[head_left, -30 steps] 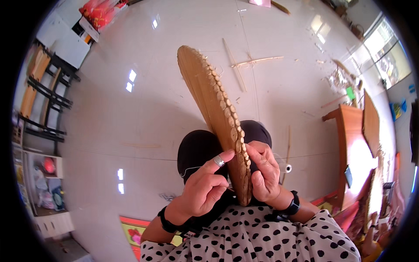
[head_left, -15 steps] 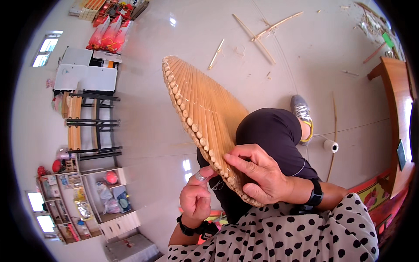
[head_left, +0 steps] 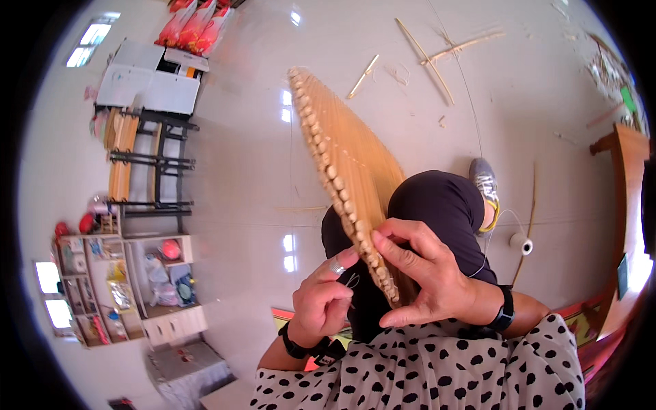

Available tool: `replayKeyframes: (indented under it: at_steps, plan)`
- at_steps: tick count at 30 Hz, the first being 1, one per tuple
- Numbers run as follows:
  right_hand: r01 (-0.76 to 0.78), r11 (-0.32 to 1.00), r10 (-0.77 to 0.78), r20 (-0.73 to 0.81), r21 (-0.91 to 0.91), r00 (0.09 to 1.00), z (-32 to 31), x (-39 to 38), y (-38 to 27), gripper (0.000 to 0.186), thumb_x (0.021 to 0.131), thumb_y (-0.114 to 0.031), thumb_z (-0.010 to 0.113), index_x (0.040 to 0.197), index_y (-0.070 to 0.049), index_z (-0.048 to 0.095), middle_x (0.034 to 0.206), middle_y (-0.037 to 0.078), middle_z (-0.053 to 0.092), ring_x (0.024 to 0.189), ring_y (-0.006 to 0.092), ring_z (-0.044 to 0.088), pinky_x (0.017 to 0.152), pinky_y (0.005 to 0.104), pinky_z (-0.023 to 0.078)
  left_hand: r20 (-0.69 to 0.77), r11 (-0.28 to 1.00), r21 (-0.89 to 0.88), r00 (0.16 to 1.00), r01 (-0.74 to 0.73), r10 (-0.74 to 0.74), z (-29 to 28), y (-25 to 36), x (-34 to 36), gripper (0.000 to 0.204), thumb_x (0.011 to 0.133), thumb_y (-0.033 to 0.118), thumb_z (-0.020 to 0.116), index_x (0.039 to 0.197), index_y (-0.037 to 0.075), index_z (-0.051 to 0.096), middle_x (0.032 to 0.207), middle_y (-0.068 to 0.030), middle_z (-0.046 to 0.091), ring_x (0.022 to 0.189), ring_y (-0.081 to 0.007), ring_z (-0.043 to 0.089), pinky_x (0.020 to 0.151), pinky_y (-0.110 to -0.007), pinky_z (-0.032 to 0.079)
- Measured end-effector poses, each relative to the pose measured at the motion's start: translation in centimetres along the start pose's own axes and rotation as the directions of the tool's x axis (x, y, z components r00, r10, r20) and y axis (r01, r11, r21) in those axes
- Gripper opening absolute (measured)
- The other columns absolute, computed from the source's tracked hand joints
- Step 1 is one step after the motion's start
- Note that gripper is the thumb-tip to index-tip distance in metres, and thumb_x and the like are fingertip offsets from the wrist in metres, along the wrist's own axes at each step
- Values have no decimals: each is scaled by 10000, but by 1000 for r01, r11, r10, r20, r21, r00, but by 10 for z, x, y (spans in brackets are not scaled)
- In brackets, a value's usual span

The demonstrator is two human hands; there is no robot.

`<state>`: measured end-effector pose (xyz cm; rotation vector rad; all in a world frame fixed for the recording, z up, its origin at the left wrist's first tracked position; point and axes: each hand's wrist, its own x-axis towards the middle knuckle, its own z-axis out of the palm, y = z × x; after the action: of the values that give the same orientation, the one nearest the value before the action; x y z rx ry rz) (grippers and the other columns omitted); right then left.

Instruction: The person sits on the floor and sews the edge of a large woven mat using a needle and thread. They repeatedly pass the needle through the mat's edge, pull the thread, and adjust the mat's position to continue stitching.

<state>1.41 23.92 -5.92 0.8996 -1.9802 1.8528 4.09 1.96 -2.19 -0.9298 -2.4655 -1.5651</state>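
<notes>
A flat panel of tan plant stalks (head_left: 350,140), sewn side by side, stands tilted over my lap. Its cut stalk ends form a knobbly edge facing left. My right hand (head_left: 434,277) grips the panel's lower part, fingertips pressed on its face near that edge and thumb stretched below. At the other side of the edge is my left hand (head_left: 321,295), its index finger touching the stalk ends and the other fingers curled. A silver ring-like band (head_left: 336,266) sits on that index finger. Loose thread (head_left: 352,281) loops beside the left fingertips; anything smaller inside them is hidden.
A white thread spool (head_left: 521,244) lies on the floor at the right, by a long thin stalk (head_left: 531,198). Several loose stalks (head_left: 437,61) lie ahead. A wooden table (head_left: 625,205) stands at the right; shelves (head_left: 130,287) and a black-framed rack (head_left: 160,160) line the left.
The panel has turned more edge-on to me, its top shifting right in the picture. Both hands stay at its lower edge. The whole view has shifted a little.
</notes>
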Motion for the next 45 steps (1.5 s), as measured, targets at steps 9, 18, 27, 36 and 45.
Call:
replayKeyframes:
  at_steps: [9,18,27,36,45]
  plan:
    - [-19,962,20,-1,-271,1000,9,4,-20,788,662,-195,873,1310,86,525,1234,216,521,1009,286,600,837,336,523,-76,993,-63,992,-101,96,-2,-2,17,125,832,-79,604,894,6,535,1218,-301,604,904,-334,692,696,-338,553]
    - [-108,862,98,-47,-495,994,15,0,-30,654,665,-95,749,1272,67,564,1205,233,572,1033,318,615,863,351,512,-238,994,55,965,-98,108,-8,-18,32,147,807,-75,642,905,20,588,729,-85,625,581,-216,610,519,-281,472]
    - [-124,882,122,-33,-454,992,10,-10,-25,741,671,-95,749,1361,21,504,1262,264,537,1084,340,581,908,390,483,-238,985,70,956,-159,171,-15,-26,31,160,761,-51,680,879,41,625,643,-35,592,521,-201,578,457,-295,438]
    - [-191,909,188,-44,-369,981,10,-13,-23,737,706,-134,743,1386,0,492,1338,235,478,1172,315,535,968,385,455,-212,976,110,955,-188,208,-15,-29,35,230,703,-18,713,910,58,648,605,-20,547,507,-197,563,454,-300,443]
    - [-202,931,195,-55,-303,979,9,-14,-21,743,722,-143,738,1404,-9,476,1343,232,477,1189,315,523,977,393,445,-207,971,124,952,-204,227,-16,-26,37,229,708,3,715,925,60,671,586,-12,514,493,-192,542,434,-304,432]
